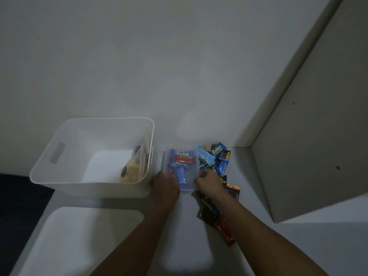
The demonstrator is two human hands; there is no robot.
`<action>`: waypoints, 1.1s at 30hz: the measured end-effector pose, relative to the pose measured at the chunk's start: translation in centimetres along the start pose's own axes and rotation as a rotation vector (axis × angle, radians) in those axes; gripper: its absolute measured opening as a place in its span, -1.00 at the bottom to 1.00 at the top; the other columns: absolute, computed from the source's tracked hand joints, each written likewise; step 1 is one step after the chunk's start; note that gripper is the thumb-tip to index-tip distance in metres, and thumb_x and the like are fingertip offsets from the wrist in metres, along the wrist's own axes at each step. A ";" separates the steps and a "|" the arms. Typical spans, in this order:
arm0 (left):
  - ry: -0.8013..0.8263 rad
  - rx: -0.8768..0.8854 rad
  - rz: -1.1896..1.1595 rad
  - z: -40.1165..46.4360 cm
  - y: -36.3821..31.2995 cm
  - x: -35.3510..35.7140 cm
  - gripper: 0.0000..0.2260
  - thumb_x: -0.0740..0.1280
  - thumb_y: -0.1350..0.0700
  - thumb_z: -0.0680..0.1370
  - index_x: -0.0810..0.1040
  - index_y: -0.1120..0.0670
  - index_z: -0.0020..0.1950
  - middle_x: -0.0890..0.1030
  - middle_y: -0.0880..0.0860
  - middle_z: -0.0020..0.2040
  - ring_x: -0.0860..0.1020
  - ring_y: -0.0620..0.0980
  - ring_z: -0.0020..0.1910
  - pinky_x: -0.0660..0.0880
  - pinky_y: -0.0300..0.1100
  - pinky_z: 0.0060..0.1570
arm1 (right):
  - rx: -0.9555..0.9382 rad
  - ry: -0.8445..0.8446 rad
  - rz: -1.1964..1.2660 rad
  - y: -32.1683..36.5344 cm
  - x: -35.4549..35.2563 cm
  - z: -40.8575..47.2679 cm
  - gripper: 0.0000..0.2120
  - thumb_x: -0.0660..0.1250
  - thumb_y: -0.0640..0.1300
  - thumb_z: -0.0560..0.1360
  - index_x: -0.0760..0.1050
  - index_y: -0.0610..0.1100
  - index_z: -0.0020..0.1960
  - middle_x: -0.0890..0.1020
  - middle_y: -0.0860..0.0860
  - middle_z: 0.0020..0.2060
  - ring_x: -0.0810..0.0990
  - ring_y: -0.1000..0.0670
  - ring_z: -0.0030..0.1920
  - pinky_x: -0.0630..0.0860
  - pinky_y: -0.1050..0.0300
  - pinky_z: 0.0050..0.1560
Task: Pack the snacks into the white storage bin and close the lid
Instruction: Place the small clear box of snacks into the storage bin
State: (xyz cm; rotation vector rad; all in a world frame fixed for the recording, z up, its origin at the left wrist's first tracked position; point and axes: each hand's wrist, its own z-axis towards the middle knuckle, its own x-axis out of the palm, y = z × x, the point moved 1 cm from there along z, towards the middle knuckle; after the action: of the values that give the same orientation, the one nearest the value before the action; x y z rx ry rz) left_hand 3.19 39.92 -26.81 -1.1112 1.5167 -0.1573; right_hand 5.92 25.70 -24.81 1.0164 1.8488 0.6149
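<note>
Both hands hold a small clear plastic container (180, 168) of blue and red snack bars (180, 159).

The left hand (164, 183) grips its near-left side, the right hand (209, 181) its near-right edge, fingers curled. It sits between the open white plastic storage bin (59, 162) and loose snack packets (217, 158); the flat white lid (79, 236) lies nearer.

Bin (59, 168) left of tray (194, 170); lid (79, 236) before bin.

Dim light, plain white wall (159, 56), white tabletop (298, 246), grey cabinet panel (318, 136) at right, dark floor (18, 196) at left
</note>
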 end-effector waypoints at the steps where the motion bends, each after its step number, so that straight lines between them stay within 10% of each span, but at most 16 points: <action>1: -0.008 -0.018 -0.068 0.2 -0.1 0.0 -0.61 0.16 -0.09 0.58 0.46 0.23 0.14 0.57 0.22 0.07 0.56 0.19 0.02 0.51 -0.06 0.04 | 0.004 0.065 0.036 0.2 0.1 0.0 -0.79 0.25 -0.24 0.47 0.53 -0.21 0.09 0.62 -0.12 0.00 0.62 -0.12 0.00 0.61 -0.14 0.04; 6: 0.107 -0.101 -0.296 0.2 -0.5 -1.3 -0.71 0.16 0.06 0.64 0.52 0.26 0.09 0.56 0.16 -0.09 0.51 0.02 -0.22 0.39 -0.26 -0.33 | 0.043 0.233 0.189 0.4 0.9 -0.4 -0.75 0.13 -0.13 0.60 0.41 -0.13 0.24 0.59 -0.15 0.10 0.63 -0.19 0.03 0.61 -0.22 0.04; 19: 0.060 0.199 -0.415 -2.6 -6.4 -6.6 -0.63 0.15 -0.11 0.58 0.57 0.13 0.12 0.64 0.14 0.00 0.59 0.12 -0.02 0.51 0.03 0.05 | -0.032 -0.112 0.389 6.9 -5.8 -4.3 -0.75 0.32 -0.06 0.29 0.53 -0.21 -0.13 0.61 -0.16 -0.11 0.59 -0.17 -0.09 0.59 -0.26 0.03; 33: -0.016 0.065 -0.599 -0.4 -4.1 -22.3 -0.80 0.30 -0.08 0.51 0.57 0.04 -0.07 0.66 0.09 0.00 0.62 0.12 -0.03 0.59 0.08 0.06 | -0.157 0.218 0.482 19.1 0.2 -7.6 -0.52 0.36 -0.11 0.28 0.49 -0.30 0.15 0.58 -0.25 -0.04 0.64 -0.23 -0.17 0.64 -0.20 -0.18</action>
State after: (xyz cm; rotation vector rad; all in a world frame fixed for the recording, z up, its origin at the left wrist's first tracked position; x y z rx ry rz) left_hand 1.87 53.15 -8.41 -1.4818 1.1163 -0.6002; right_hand 6.59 36.17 -7.08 1.3408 1.7076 1.1780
